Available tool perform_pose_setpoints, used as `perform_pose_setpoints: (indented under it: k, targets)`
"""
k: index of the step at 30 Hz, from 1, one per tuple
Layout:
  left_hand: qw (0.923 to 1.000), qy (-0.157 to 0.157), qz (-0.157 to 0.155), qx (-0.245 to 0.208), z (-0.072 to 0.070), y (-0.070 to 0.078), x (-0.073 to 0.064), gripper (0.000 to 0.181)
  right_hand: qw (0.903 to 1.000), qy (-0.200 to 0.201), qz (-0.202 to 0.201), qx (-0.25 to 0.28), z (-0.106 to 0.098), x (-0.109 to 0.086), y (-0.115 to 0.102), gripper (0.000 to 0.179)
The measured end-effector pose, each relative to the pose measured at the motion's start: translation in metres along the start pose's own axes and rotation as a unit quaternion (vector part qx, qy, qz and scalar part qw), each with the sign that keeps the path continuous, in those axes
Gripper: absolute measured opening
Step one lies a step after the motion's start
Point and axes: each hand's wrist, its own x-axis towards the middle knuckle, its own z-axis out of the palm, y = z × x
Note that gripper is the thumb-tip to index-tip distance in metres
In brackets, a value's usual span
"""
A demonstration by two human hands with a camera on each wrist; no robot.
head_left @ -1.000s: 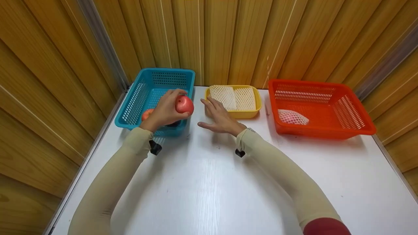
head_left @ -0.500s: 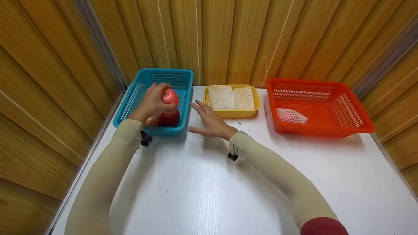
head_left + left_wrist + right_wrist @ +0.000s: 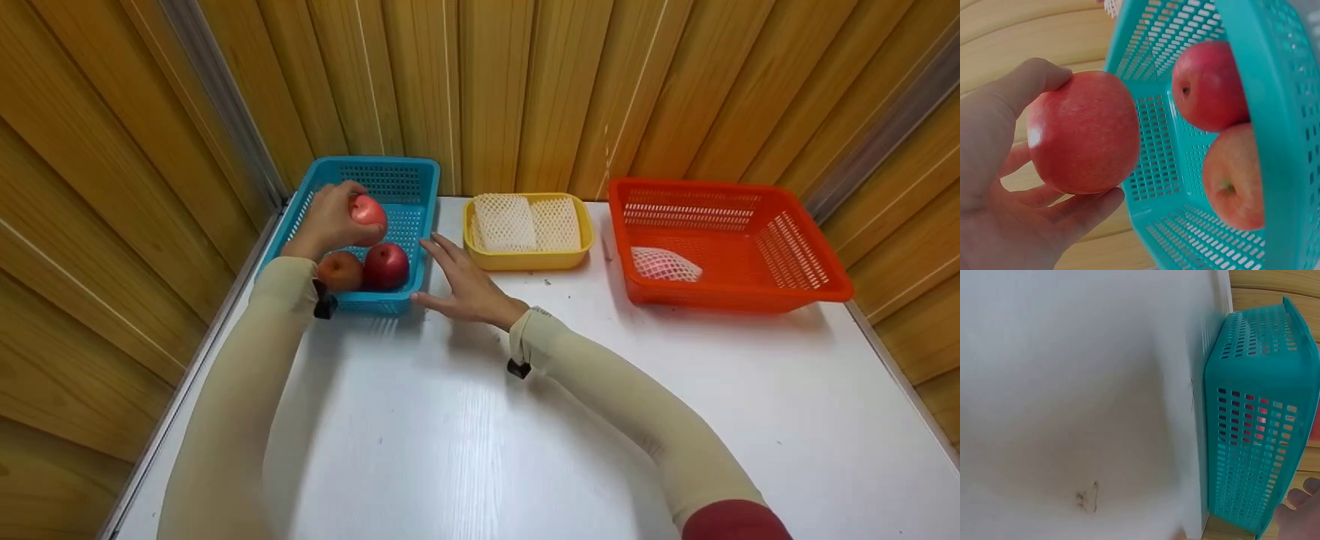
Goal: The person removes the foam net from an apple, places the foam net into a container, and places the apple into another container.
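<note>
My left hand [image 3: 324,219] grips a red apple [image 3: 368,213] over the teal basket [image 3: 431,202]. In the left wrist view the thumb and fingers wrap around this apple [image 3: 1086,132]. Two more apples lie side by side at the near end of the basket: a dark red one [image 3: 386,265] and a paler, orange-red one [image 3: 341,271]. My right hand [image 3: 471,291], its fingers spread and holding nothing, is beside the basket's right wall. Whether its fingertips touch the rim cannot be told. The right wrist view catches only part of that hand [image 3: 1303,512] at the edge.
A yellow tray [image 3: 529,261] with white foam net sleeves [image 3: 506,223] stands at the back, right of the teal basket. Farther right is a red basket [image 3: 739,296] holding a netted pinkish fruit [image 3: 664,265]. Wooden panels [image 3: 495,97] rise behind the white table [image 3: 465,420].
My left hand has carried the apple leftward, from the basket's right rim to over its inside. The right hand has shifted left toward the basket. The two lower apples have come into fuller view.
</note>
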Motion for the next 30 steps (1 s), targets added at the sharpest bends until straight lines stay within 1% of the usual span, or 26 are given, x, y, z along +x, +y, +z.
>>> perform_pose_setpoints:
  k: [6, 10, 14, 21, 26, 30]
  targets:
    - [0.9997, -0.007, -0.021, 0.013, -0.004, -0.005, 0.009, 0.071, 1.0000, 0.003, 0.008, 0.002, 0.005, 0.002, -0.007, 0.093]
    - [0.9993, -0.009, -0.029, 0.023, -0.007, -0.010, 0.016, 0.070, 0.9997, 0.003, 0.019, 0.014, 0.008, 0.003, -0.011, 0.093]
    - [0.9988, -0.011, -0.037, 0.030, -0.011, -0.015, 0.021, 0.070, 0.9995, 0.009, 0.022, 0.022, 0.011, 0.004, -0.013, 0.092]
    - [0.9982, -0.017, -0.054, 0.022, -0.010, -0.027, 0.025, 0.068, 0.9989, 0.026, 0.025, 0.030, 0.019, 0.006, -0.016, 0.084]
    - [0.9970, -0.020, -0.074, 0.010, -0.009, -0.033, 0.025, 0.067, 0.9987, 0.029, 0.030, 0.029, 0.024, 0.006, -0.018, 0.083]
    - [0.9966, -0.023, -0.078, 0.014, -0.009, -0.036, 0.026, 0.067, 0.9982, 0.024, 0.042, 0.036, 0.024, 0.007, -0.020, 0.085]
